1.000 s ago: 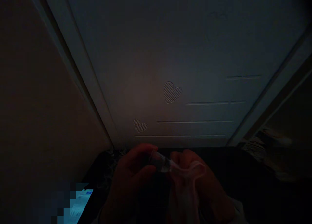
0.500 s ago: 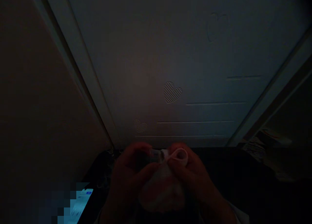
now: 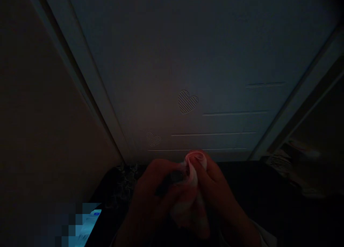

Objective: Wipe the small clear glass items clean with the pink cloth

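Note:
A soft pink-and-white cloth (image 3: 185,200) is bunched between my hands at the bottom middle, its upper edge curled into a loop and its lower end hanging down. My right hand (image 3: 215,180) grips this curled edge, the thumb pressed into the fold. My left hand (image 3: 154,188) curves its fingers and thumb around a small, clear-looking object (image 3: 176,176) against the cloth. Darkness hides this object's exact kind. The left fingertips reach the cloth's near edge.
A pale door-like panel (image 3: 150,78) with engraved hearts and lines stands in front. At lower left glows a screen (image 3: 87,227), partly pixelated. A brown surface (image 3: 53,114) rises at left. Blurred pale items (image 3: 295,161) lie at right. The lower area is very dark.
The cloth's curled edge and my right hand have moved up slightly. The cloth now hangs longer and narrower. My left hand has shifted right, closer to the right one.

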Demonstrator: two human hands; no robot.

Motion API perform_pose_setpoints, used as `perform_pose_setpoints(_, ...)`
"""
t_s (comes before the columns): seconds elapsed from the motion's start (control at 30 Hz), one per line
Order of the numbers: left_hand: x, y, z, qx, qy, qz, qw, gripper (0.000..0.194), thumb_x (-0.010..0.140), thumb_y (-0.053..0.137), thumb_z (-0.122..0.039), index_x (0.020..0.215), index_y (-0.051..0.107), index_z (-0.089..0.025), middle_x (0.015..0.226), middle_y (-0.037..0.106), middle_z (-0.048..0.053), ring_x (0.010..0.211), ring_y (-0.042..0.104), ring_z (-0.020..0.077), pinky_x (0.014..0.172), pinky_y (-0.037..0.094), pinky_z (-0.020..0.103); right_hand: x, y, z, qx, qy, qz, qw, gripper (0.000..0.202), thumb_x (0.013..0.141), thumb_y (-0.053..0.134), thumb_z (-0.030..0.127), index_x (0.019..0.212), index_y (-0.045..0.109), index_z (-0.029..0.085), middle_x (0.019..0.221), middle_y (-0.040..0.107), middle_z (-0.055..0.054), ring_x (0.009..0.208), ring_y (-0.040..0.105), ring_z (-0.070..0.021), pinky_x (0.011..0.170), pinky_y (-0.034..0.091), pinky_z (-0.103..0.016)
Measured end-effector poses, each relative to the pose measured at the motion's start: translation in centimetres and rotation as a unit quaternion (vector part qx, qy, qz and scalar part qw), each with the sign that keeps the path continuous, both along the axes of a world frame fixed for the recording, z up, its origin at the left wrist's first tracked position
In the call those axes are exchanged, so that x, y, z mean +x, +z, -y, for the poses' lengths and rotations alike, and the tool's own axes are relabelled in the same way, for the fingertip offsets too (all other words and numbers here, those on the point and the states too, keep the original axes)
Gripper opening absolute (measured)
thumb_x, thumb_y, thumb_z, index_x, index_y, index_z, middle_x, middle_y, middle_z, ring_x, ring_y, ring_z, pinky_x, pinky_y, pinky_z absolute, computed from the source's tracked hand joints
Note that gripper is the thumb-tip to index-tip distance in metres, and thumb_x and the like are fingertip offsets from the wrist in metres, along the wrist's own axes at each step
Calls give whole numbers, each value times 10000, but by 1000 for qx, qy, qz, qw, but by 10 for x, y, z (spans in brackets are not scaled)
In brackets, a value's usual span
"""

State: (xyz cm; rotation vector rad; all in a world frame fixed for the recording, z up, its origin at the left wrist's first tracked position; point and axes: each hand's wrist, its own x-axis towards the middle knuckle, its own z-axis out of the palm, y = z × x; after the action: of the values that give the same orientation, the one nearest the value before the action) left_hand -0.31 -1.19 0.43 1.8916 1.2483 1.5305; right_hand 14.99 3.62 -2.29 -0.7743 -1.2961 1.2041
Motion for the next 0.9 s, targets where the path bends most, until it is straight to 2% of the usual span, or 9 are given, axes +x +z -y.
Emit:
perform_pose_setpoints(0.1, -2, -3, -3, -5, -29, -5, 1000, 290, 755, 787, -107, 940, 745, -326, 890, 760, -77, 796, 690, 125, 755, 530, 195, -4, -1, -1, -63, -8, -57, 996, 329, 855, 677, 521, 762, 641, 207, 652, 586, 36, 581, 527, -121, 527, 441, -211)
perform_pose_setpoints(0.2, -5, -6, -4, -38, -46, 16, 998, 289, 780, 790, -143, 977, 743, -349, 942, 770, -80, 849, 698, 133, 789, 528, 201, -7, 0, 3, -143, -13, -134, 981, 420, 753, 750, 595, 721, 617, 198, 609, 549, 43, 534, 498, -120, 486, 427, -219)
perform_pose_setpoints(0.3, -9, -11, -4, -71, -31, 57, 995, 274, 772, 800, -174, 967, 755, -360, 960, 781, -77, 906, 701, 150, 823, 517, 212, -7, 1, 9, -179, 0, -197, 964, 420, 717, 784, 589, 749, 630, 200, 648, 557, 35, 547, 505, -126, 507, 450, -239)
perform_pose_setpoints(0.4, -12, -15, -6, -100, -16, 102, 990, 251, 769, 807, -222, 969, 769, -368, 964, 786, -68, 928, 698, 169, 839, 509, 230, -4, 2, 13, -158, 22, -217, 963, 337, 764, 782, 533, 797, 667, 218, 693, 565, 31, 584, 513, -129, 555, 472, -241)
perform_pose_setpoints(0.53, -14, -15, -8, -117, -30, 140, 983, 258, 756, 822, -246, 984, 782, -360, 958, 788, -49, 932, 697, 189, 844, 515, 249, -2, 5, 15, -118, 42, -215, 968, 292, 781, 777, 521, 781, 663, 253, 720, 588, 31, 614, 541, -144, 607, 503, -248)
perform_pose_setpoints(0.63, -14, -15, -9, -116, -34, 168, 978, 261, 750, 823, -213, 963, 788, -360, 936, 791, -61, 914, 703, 169, 829, 519, 220, 1, 5, 14, -124, 60, -225, 965, 281, 724, 833, 500, 803, 689, 273, 772, 635, 24, 664, 582, -153, 626, 513, -237)
perform_pose_setpoints(0.73, -14, -17, -11, -112, -41, 205, 971, 270, 715, 850, -211, 943, 794, -346, 904, 801, -64, 883, 717, 156, 795, 530, 194, 5, 1, 10, -110, 83, -238, 961, 297, 625, 912, 405, 804, 715, 273, 788, 669, 24, 684, 603, -153, 624, 512, -224)
perform_pose_setpoints(0.8, -13, -17, -11, -106, -40, 222, 969, 282, 700, 859, -213, 946, 795, -335, 884, 805, -63, 863, 723, 151, 776, 536, 186, 9, -3, 7, -74, 111, -210, 968, 300, 593, 930, 341, 795, 722, 263, 760, 674, 25, 646, 593, -145, 577, 496, -213)
perform_pose_setpoints(0.9, -11, -12, -10, -111, -17, 225, 968, 279, 696, 851, -193, 935, 793, -325, 864, 804, -67, 842, 723, 144, 763, 538, 186, 12, -4, 4, -35, 108, -153, 982, 263, 655, 890, 342, 844, 732, 250, 766, 696, 10, 652, 613, -151, 584, 505, -226)
